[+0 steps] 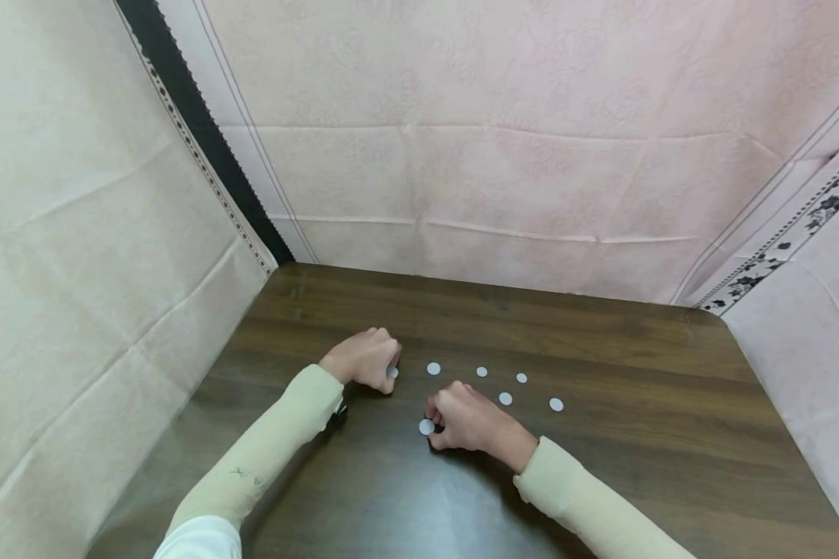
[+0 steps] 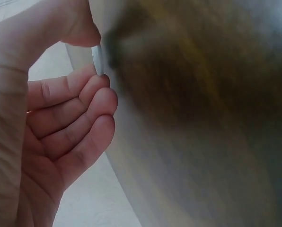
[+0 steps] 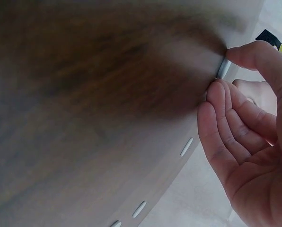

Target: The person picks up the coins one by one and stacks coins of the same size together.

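My left hand [image 1: 374,359] pinches a small round white disc [image 1: 392,373] between thumb and fingers, close over the brown table. The left wrist view shows that disc [image 2: 98,60] edge-on at the fingertips, the other fingers bent beside it. Nearer to me, my right hand [image 1: 468,418] grips a second white disc [image 1: 426,427] by its edge, low at the tabletop. Its thumb and fingertips meet the disc [image 3: 223,68] from opposite sides in the right wrist view. Just beyond and between the two hands lies a loose white disc [image 1: 433,368].
More white discs lie flat to the right: one at the back [image 1: 482,372], a smaller-looking one [image 1: 522,378], a nearer one [image 1: 506,398] and the rightmost disc [image 1: 555,404]. The wood-grained table [image 1: 636,466] ends at a pale cloth backdrop [image 1: 503,178], with cloth at both sides.
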Available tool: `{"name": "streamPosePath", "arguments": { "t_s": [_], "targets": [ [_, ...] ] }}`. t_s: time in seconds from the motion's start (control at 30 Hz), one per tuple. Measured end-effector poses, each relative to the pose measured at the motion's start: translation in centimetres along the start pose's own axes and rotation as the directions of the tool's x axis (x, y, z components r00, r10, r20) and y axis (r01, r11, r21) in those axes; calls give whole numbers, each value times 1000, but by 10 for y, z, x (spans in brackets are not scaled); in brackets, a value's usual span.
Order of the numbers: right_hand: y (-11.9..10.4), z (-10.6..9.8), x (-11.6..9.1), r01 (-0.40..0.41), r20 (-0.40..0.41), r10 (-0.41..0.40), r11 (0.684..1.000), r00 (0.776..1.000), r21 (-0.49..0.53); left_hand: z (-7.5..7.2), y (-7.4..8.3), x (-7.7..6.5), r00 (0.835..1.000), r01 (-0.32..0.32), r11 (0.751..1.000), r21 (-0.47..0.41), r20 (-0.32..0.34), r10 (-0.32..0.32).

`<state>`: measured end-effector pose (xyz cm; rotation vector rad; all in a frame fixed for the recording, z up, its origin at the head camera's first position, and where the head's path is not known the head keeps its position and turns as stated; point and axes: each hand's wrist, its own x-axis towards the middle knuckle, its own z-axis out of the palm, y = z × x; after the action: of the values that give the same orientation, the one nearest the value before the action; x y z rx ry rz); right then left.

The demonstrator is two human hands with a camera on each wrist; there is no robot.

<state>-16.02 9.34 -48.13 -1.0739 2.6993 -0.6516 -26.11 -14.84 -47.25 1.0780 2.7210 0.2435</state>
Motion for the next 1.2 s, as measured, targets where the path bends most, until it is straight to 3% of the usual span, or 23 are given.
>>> {"name": "streamPosePath", "arguments": {
  "t_s": [0.63, 0.8, 1.2],
  "targets": [
    [-2, -2, 0, -1, 9, 1, 1000, 1000, 7, 7, 29, -40, 994, -102, 993, -61, -46, 99],
    [-2, -1, 0, -5, 11, 5, 1000, 1000, 7, 11, 35, -48, 994, -103, 991, -80, -41, 100],
    [-2, -1, -1, -8, 19, 8, 1000, 1000, 18, 25, 45, -59, 989, -138, 990, -20, -61, 137]
  ]
}}
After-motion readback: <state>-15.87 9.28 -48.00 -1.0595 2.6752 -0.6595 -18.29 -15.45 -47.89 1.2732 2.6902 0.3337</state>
